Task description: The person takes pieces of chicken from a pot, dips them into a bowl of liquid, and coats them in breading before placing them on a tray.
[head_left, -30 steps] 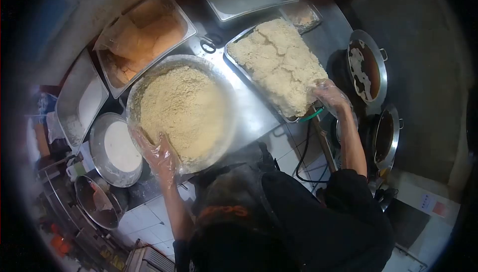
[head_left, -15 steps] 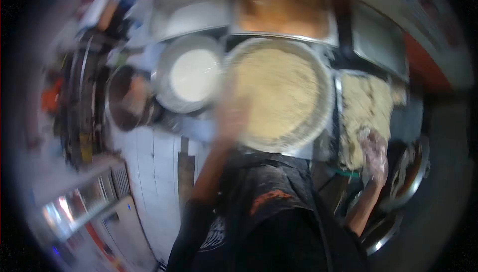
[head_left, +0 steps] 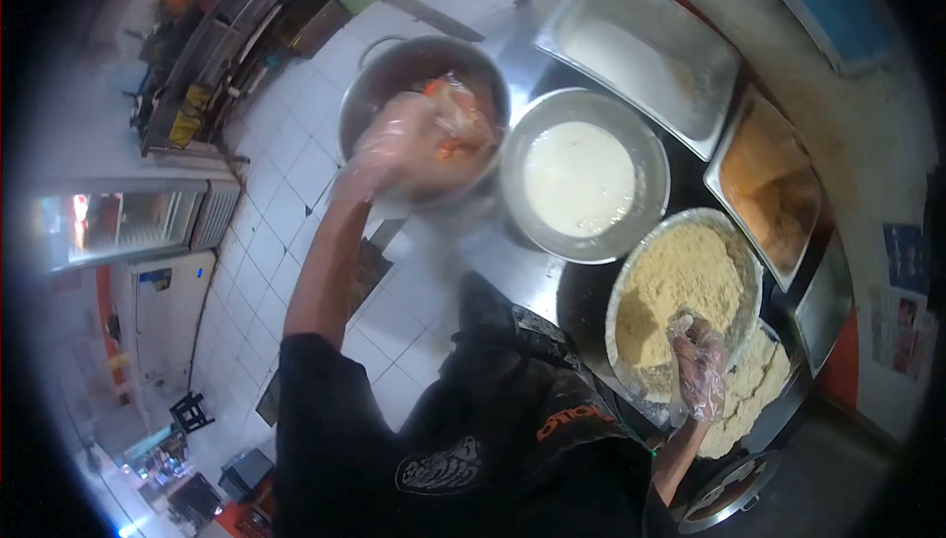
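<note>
The pot (head_left: 376,80) stood at the left end of the row of vessels, deep, round and dull grey, with a looped handle on its far rim. The food (head_left: 465,109) in it looked wet and glossy, pale pink in places, with bright orange-red patches toward the far side and a smaller orange patch nearer the middle. The left hand (head_left: 399,134), in a clear plastic glove, reached over the near left part of the pot; it was blurred, so whether its fingers were spread or closed on anything could not be told.

Just right of the pot, a metal bowl (head_left: 517,171) contained smooth white liquid (head_left: 579,178) with small bubbles near its edge. Further right, a wide basin (head_left: 613,329) held pale yellow crumbs (head_left: 695,267), rough and clumped on the far side and smoother on the near left. The right hand (head_left: 700,366), also gloved, was above the near right part of the basin with its fingers bent and whitish matter at the tips; whether they pinched anything was unclear. Beside the basin lay a pale, cracked, crumbly mass (head_left: 754,390). Behind, one metal tray (head_left: 705,129) contained white powder and another (head_left: 719,183) orange powder.
</note>
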The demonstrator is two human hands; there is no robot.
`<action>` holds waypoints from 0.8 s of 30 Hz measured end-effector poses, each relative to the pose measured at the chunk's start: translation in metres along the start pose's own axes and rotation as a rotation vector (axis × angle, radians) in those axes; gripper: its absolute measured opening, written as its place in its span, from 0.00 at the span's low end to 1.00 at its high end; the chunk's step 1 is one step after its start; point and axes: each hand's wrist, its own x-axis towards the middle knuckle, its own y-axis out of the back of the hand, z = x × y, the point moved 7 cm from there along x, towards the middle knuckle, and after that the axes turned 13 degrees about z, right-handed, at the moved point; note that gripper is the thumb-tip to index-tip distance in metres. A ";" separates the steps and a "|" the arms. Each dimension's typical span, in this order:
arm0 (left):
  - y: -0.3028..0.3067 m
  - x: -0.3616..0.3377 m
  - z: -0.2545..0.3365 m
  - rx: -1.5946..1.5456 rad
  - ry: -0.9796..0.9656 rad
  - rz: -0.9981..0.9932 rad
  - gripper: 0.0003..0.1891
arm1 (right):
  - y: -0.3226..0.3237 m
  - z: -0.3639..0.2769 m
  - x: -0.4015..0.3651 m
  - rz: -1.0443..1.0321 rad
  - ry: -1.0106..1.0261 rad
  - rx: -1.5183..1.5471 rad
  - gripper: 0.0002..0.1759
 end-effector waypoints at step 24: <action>-0.041 0.003 -0.029 0.279 -0.072 -0.336 0.18 | -0.050 -0.073 0.008 -0.022 -0.004 0.088 0.24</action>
